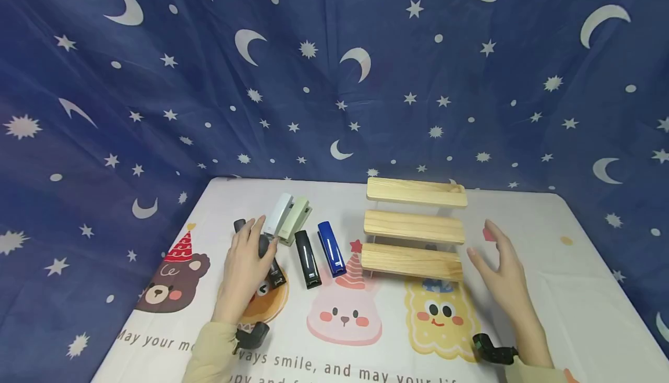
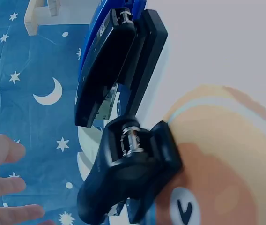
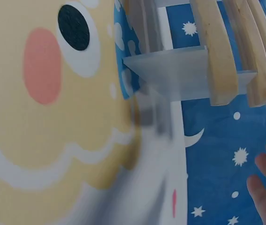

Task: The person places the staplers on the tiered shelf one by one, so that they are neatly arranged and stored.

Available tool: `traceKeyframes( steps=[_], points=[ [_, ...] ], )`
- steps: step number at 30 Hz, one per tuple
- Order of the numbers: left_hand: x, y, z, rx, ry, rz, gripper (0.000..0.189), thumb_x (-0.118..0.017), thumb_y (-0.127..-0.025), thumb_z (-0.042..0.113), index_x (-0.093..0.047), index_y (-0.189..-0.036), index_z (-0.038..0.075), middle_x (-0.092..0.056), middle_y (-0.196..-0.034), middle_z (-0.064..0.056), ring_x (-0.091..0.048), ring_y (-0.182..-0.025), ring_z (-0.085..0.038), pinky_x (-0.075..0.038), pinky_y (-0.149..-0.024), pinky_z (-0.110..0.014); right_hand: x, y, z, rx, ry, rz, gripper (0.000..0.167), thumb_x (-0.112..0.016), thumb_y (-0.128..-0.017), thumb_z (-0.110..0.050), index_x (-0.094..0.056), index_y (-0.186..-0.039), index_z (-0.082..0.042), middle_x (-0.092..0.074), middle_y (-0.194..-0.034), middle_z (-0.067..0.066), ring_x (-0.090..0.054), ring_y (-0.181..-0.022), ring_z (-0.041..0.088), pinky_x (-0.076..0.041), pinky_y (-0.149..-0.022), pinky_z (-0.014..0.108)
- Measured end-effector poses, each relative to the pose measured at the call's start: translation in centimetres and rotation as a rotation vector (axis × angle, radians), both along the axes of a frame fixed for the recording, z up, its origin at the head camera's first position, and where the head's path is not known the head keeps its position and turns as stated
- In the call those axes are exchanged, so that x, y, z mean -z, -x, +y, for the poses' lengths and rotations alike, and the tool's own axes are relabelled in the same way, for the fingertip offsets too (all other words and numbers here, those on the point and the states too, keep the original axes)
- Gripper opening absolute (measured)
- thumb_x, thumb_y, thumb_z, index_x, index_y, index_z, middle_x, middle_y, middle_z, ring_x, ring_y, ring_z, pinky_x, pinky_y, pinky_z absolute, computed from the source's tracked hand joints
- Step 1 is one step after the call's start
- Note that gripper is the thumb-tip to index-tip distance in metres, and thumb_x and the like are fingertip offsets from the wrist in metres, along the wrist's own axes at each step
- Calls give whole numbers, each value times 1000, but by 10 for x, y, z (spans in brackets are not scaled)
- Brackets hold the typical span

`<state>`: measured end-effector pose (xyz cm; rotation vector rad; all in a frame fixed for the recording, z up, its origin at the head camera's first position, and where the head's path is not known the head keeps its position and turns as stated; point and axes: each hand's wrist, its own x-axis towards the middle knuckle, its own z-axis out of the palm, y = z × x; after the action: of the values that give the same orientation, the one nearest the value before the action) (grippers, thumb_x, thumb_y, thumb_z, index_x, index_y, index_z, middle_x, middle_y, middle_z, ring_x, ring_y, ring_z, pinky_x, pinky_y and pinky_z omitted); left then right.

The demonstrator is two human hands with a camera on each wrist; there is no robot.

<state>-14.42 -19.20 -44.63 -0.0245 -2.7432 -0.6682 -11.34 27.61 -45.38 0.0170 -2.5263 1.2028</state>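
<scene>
My left hand (image 1: pixel 244 267) hovers over a dark stapler (image 1: pixel 276 275), its fingers spread and partly covering it. In the left wrist view the fingers (image 2: pixel 6 185) stand apart from that stapler (image 2: pixel 128 173), which looks blurred. Beside it lie a black stapler (image 1: pixel 308 259) and a blue stapler (image 1: pixel 331 248). Behind them are a white stapler (image 1: pixel 279 213) and a pale green stapler (image 1: pixel 295 220), side by side. To the right of a three-tier wooden rack (image 1: pixel 413 226), my right hand (image 1: pixel 504 278) is held with fingers apart, holding nothing.
The rack's wooden boards (image 3: pixel 217 56) rest on clear side supports (image 3: pixel 180 75). A white cloth with cartoon prints (image 1: pixel 345 319) covers the table. A dark blue curtain with moons and stars (image 1: pixel 334 81) hangs behind and at the left.
</scene>
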Motion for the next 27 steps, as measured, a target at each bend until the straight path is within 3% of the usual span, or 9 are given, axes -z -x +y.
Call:
traceKeyframes(
  steps=[2,4,6,10,18,20,25,27],
  points=[
    [2,-3,1,-9,-29,-1,59,-60,-92,30,-42,-143,9,-43,-143,-23,-44,-129,-42,-42,-95,-61,4,-1,0,1,10,5,69,-61,-94,-22,-25,-153,-17,-37,-151,20,-30,-144,21,-24,-119,32],
    [5,-5,2,-19,-56,-8,57,-60,-92,28,-43,-143,8,-44,-143,-23,-43,-129,-41,-41,-98,-60,8,-2,-1,-2,25,16,68,-61,-94,-20,-26,-152,-16,-40,-149,21,-33,-140,5,-22,-112,10],
    [8,-8,2,-30,-83,-22,56,-60,-92,26,-44,-142,7,-44,-142,-23,-43,-130,-41,-40,-100,-59,12,-3,-2,-7,47,24,69,-62,-93,-17,-26,-152,-16,-41,-147,21,-32,-133,-10,-20,-103,-1],
    [13,-12,3,-61,-135,-48,55,-60,-92,25,-44,-142,8,-45,-141,-20,-45,-127,-39,-42,-98,-57,19,-4,-5,-18,95,37,68,-64,-91,-11,-30,-150,-15,-47,-141,23,-35,-120,-21,-25,-98,-3],
    [21,-17,6,-119,-212,-71,53,-59,-92,25,-46,-141,9,-47,-140,-21,-49,-121,-41,-44,-93,-57,24,-5,-9,-68,152,14,64,-64,-90,-6,-35,-147,-6,-52,-131,22,-46,-111,-16,-35,-92,0],
    [23,-18,5,-131,-230,-78,54,-60,-91,25,-46,-141,9,-48,-139,-21,-49,-122,-41,-44,-94,-57,25,-5,-9,-86,150,9,62,-64,-90,-5,-37,-145,-4,-54,-128,17,-48,-108,-15,-37,-90,0],
    [25,-21,5,-156,-258,-102,55,-61,-91,25,-46,-141,9,-48,-137,-24,-50,-122,-44,-45,-94,-56,27,-7,-9,-130,177,-13,55,-64,-89,-3,-43,-140,-1,-56,-120,-11,-53,-104,-13,-41,-88,2],
    [26,-22,6,-162,-268,-111,55,-61,-91,25,-46,-141,8,-48,-137,-25,-50,-122,-44,-45,-94,-56,29,-7,-9,-137,178,-30,53,-64,-89,-4,-44,-139,-1,-56,-121,-11,-53,-103,-13,-41,-86,2]
  ],
)
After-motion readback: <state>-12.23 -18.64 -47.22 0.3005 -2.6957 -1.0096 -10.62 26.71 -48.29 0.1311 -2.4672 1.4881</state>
